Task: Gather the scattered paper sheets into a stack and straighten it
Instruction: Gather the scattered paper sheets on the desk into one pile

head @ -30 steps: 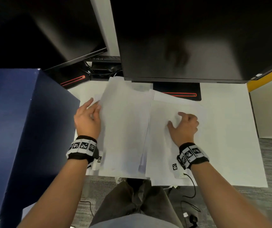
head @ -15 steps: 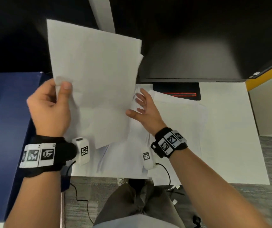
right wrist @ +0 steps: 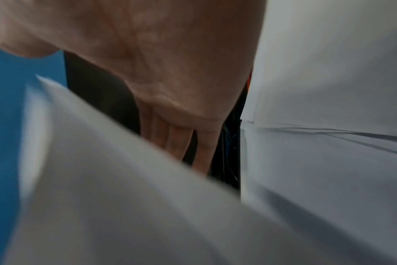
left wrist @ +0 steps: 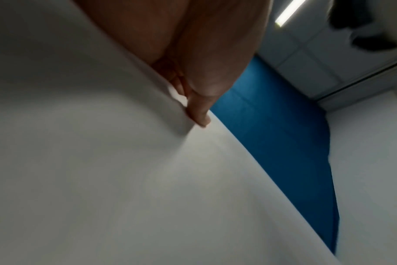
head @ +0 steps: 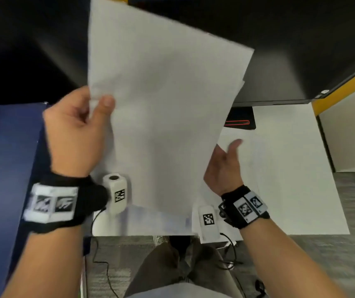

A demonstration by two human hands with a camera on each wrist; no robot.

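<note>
Several paper sheets (head: 163,117) hang lifted above the desk (head: 290,168), pinched at their edge by the left hand (head: 75,134); right hand (head: 223,166) spread open, empty. Light, floppy stuff, best gripped along both side edges.

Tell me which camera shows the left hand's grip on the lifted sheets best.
The head view: it shows the left hand pinching the lifted paper sheets at their left edge, thumb on top. The left wrist view shows only blurred fingers against the paper. The right wrist view shows the sheets but not that grip.
</note>
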